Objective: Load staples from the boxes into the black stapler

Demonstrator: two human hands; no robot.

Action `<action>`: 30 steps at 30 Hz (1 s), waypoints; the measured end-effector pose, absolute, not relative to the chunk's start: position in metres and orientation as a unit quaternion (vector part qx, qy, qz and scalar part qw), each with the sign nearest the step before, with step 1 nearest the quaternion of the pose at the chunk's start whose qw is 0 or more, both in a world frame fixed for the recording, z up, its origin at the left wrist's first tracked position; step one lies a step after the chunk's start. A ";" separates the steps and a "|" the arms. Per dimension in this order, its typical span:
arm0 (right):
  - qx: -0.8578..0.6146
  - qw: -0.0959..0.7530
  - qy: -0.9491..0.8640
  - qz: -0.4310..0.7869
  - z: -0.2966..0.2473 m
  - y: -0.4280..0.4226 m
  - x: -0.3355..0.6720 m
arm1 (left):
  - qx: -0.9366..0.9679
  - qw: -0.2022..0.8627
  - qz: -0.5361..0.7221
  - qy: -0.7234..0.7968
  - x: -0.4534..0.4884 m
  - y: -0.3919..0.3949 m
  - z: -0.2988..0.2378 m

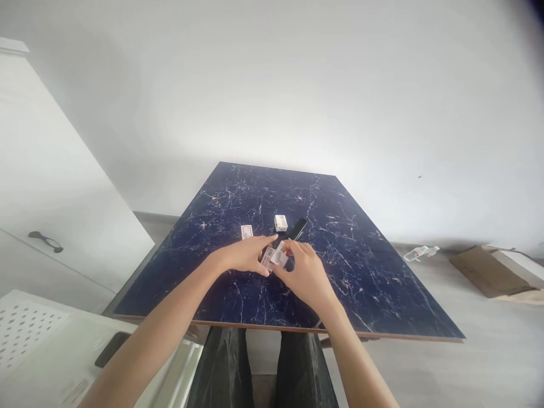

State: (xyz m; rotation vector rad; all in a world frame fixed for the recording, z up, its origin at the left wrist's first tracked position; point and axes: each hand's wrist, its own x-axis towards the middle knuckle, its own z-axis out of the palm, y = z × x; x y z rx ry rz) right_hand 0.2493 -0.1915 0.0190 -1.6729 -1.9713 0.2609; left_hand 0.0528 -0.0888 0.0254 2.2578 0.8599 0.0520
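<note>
Above the dark blue marbled table (340,283), both hands are at a small white box with red print (267,258), too small to read. My left hand (242,254) comes from the left, its thumb and fingers curved around the box's left end. From the right, my right hand (306,272) grips the other end, where a white piece like a flap sticks up. Just beyond them stands a small white carton (280,222). Beside it lies a long black object (297,229), partly hidden by my right hand. A white card or flat box with a red border (246,231) lies past my left hand.
A white cabinet (63,170) with a dark handle stands to the left. Below it, a dark phone-like object (111,349) lies on a pale surface. On the floor at right are a clear plastic bottle (419,253) and a cardboard box (484,272). A wall rises behind the table.
</note>
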 end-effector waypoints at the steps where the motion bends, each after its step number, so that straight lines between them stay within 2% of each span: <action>1: -0.599 0.257 -0.752 0.095 0.021 -0.188 0.247 | 0.867 0.375 0.013 0.327 0.051 -0.089 0.027; 4: -0.528 0.230 -0.810 0.109 0.025 -0.176 0.244 | 0.860 0.404 0.013 0.312 0.045 -0.087 0.028; 6: -0.518 0.253 -0.807 0.124 0.028 -0.170 0.252 | 0.867 0.393 0.037 0.303 0.046 -0.086 0.025; 9: -0.647 0.326 -0.682 0.099 0.028 -0.157 0.271 | 0.885 0.347 0.058 0.305 0.052 -0.086 0.019; 10: -0.701 0.325 -0.628 0.091 0.027 -0.150 0.277 | 0.890 0.329 0.058 0.311 0.054 -0.086 0.016; 12: -0.763 0.267 -0.578 0.111 0.025 -0.135 0.284 | 0.894 0.301 0.061 0.326 0.058 -0.086 0.013; 16: -0.757 0.182 -0.595 0.199 0.024 -0.106 0.289 | 0.895 0.290 0.065 0.333 0.057 -0.081 0.012; 21: -0.728 0.188 -0.573 0.325 0.027 -0.098 0.307 | 0.876 0.281 0.088 0.382 0.054 -0.075 0.011; 30: -0.666 0.183 -0.652 0.312 0.017 -0.118 0.302 | 0.842 0.326 0.184 0.388 0.082 -0.078 -0.005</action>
